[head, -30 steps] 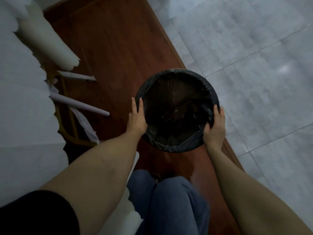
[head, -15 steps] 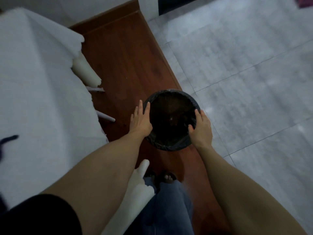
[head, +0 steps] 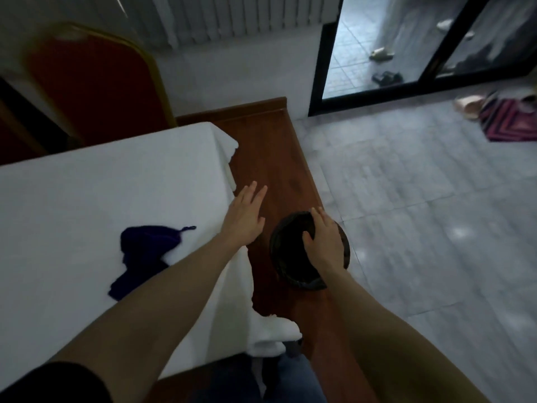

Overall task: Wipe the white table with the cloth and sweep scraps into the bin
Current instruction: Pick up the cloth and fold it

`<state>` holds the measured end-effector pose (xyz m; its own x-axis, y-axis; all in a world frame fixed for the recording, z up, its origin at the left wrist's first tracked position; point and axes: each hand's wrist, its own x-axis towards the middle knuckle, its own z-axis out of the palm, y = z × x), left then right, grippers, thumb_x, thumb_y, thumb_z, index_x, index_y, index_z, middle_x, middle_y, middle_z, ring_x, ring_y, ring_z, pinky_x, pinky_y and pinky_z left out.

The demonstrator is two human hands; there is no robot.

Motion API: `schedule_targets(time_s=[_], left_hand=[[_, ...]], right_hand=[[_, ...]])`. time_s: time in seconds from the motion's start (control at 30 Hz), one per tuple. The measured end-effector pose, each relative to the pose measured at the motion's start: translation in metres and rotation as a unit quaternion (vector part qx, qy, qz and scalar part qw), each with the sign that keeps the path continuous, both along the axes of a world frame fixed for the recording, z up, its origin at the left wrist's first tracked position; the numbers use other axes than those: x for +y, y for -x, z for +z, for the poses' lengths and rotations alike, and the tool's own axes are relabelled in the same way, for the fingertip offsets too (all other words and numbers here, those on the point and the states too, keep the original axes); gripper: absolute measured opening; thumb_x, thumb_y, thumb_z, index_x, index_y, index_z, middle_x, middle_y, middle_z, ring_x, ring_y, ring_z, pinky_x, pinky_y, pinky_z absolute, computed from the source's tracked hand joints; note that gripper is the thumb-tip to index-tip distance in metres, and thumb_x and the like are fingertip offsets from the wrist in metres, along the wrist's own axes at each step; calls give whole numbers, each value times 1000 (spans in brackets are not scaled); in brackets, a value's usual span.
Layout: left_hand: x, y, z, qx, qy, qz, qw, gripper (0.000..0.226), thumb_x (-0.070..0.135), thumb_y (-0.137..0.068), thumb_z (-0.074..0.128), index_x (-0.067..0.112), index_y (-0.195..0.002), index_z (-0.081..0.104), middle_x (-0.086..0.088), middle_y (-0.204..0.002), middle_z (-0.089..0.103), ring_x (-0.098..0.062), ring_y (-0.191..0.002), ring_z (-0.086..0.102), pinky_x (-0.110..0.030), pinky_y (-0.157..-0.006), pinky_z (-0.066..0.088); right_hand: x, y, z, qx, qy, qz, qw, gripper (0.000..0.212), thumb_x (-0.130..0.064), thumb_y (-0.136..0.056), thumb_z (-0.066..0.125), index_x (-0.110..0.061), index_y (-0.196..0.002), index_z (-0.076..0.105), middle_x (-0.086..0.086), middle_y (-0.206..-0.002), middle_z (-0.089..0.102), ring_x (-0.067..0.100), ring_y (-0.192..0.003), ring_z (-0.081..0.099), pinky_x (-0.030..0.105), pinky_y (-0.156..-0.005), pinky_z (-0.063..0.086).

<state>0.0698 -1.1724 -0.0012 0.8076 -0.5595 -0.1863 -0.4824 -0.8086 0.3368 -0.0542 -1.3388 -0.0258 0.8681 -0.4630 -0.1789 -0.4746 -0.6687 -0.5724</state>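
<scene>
The table (head: 87, 193) with its white covering fills the left of the head view. A dark blue cloth (head: 145, 251) lies crumpled on it near the right edge. On the wooden strip beside the table stands the round bin (head: 286, 257) with a black liner. My right hand (head: 324, 242) lies over the bin's far rim, thumb inside and fingers over the edge, gripping it. My left hand (head: 245, 216) is flat and open above the table's right edge, holding nothing, a short way right of the cloth.
A red chair with a gold frame (head: 96, 91) stands behind the table. The wooden strip (head: 276, 158) borders grey floor tiles (head: 421, 228). A black-framed glass door (head: 406, 48), a striped mat (head: 505, 120) and slippers lie at the far right.
My left hand has let go of the bin and moved up towards the table edge. The view has risen, so the table top and the cloth now show. My right hand stays on the bin.
</scene>
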Motion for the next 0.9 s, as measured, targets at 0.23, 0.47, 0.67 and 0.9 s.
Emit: schedule_targets(time_s=[0.23,0.47,0.67,0.9], left_hand=[[123,-21,40,-51,-35,33,998,69,34,-101,47,21,-158,10,-6,-166,8,-26,-152,9,-42,-124,14],[230,-38,45,57,-117,-35,991,66,38,-105,35,9,-158,7,-10,-165,7,-25,-152,9,-39,-123,12],[268,-36,24,90,-97,-76,988,57,32,-104,40,6,-152,25,-13,-158,29,-30,-141,33,-42,-114,32],[274,-25,26,16,-53,-17,998,32,18,-93,55,6,-122,49,-14,-125,51,-30,-115,48,-36,-85,44]], right_hand=[[97,-17,43,-36,19,48,998,57,-27,-100,52,-21,-153,31,-3,-159,30,18,-148,20,37,-118,28],[215,-17,53,-36,19,45,998,57,-32,-101,50,-19,-153,31,-2,-159,30,19,-149,19,33,-119,20],[295,-6,44,-1,0,33,999,57,-34,-101,47,-15,-153,30,3,-157,32,20,-145,25,34,-119,23],[344,1,38,21,41,34,998,42,-35,-94,56,-17,-132,49,0,-125,59,23,-114,51,33,-92,46]])
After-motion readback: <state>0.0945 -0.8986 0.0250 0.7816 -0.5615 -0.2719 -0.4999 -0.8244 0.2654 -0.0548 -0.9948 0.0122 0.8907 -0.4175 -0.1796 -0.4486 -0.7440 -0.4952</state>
